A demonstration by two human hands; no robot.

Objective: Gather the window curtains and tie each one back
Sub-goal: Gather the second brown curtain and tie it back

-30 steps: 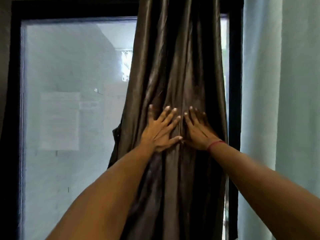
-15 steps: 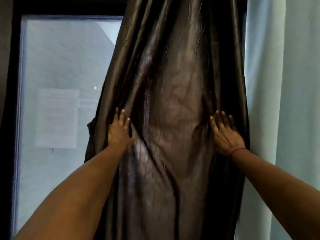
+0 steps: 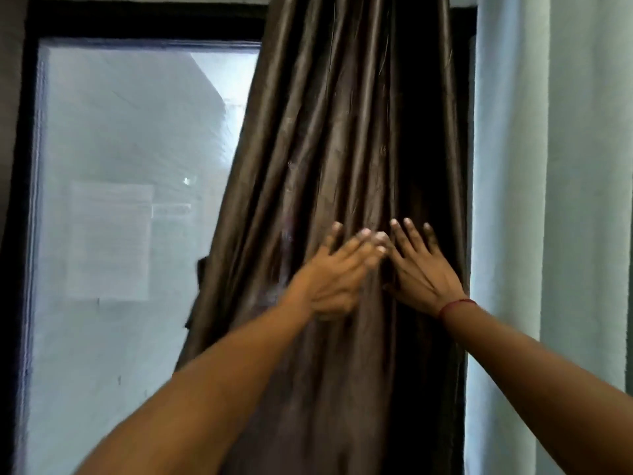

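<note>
Curtain (image 3: 342, 132): dark brown, glossy cloth with a satin sheen. It hangs in front of the right part of the window (image 3: 130, 166), drawn into many narrow vertical folds.
Curtain shape: narrow at the top, wider toward the hands. Its left edge slants down and outward over the glass, and its right edge runs along the dark frame (image 3: 137, 22).
Curtain surface: fine creases and a few pale scuffs, with the deepest shadow in the folds on the right.
Left hand (image 3: 337, 275): blurred and released. The fingers are straight and spread, lying flat on the folds and grasping nothing.
Right hand (image 3: 421, 272): also released, with palm and straight fingers pressed flat on the cloth and a red band (image 3: 457, 305) at the wrist.
Hands together: side by side at mid-height, fingertips just beside each other. Whether they touch cannot be told.
Window: pale frosted-looking glass, with a light sheet (image 3: 109, 241) showing dimly on the left.
Right of the frame: pale cloth (image 3: 548, 200) in soft vertical folds, hanging loose.
</note>
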